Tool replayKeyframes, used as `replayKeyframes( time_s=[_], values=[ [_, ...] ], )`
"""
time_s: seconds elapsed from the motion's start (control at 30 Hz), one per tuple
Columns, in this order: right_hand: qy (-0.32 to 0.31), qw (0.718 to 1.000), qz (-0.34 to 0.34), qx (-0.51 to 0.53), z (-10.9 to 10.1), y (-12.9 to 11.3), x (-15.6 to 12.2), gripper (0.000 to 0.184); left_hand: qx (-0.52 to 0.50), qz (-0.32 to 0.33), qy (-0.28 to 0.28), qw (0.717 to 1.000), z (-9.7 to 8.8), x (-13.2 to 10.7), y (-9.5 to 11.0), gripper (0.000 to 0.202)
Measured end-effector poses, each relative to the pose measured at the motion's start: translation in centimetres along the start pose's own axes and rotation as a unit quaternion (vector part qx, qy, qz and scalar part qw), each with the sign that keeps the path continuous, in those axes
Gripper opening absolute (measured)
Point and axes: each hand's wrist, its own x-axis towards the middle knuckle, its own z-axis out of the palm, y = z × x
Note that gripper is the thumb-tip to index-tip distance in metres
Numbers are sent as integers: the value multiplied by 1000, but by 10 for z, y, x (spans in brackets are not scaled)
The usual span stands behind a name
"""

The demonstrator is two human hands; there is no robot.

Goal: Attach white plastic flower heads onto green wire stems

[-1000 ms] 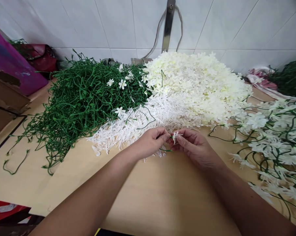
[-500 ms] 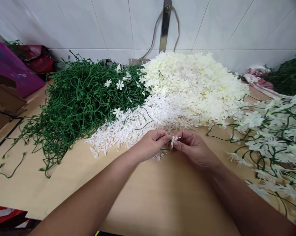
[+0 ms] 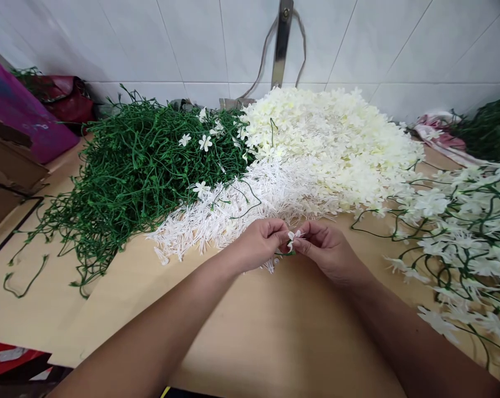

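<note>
Above the near edge of the white heap, my left hand (image 3: 263, 242) and my right hand (image 3: 331, 251) meet around a small white artificial flower (image 3: 292, 236). Both hands are closed in a pinch, thumbs against index fingers. A green stem shows just under the flower, between the hands, partly hidden by the fingers. Behind them lies a heap of thin white plastic pieces (image 3: 270, 190). Farther back rises a pile of cream-white flower heads (image 3: 337, 138). A mound of green plastic stems (image 3: 150, 160) spreads out at the left.
Several flowers on green stems (image 3: 469, 237) lie at the right. One loose stem (image 3: 26, 284) rests at the far left, near cardboard boxes (image 3: 9, 160), a purple bag (image 3: 34, 116) and a red bag (image 3: 69, 102). A tiled wall (image 3: 129, 38) closes off the back of the table (image 3: 241, 337).
Both hands stay in nearly the same place, still pinching. The white flower between them shows a little more openly. The whole view has shifted slightly.
</note>
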Motion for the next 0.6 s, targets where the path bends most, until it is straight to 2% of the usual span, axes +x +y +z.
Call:
replayKeyframes(
  time_s=[0.3,0.43,0.53,0.6],
  values=[
    [84,993,-54,-68,10,8,-1,30,8,28,10,1000,3,2,-4,27],
    [82,995,-45,-46,11,6,1,28,41,36,4,998,0,3,-6,27],
    [64,998,-22,2,8,0,1,30,157,115,55,979,-5,-2,-2,27],
    [63,998,-8,28,6,-6,0,31,254,215,112,936,-9,-8,5,25]
  ],
)
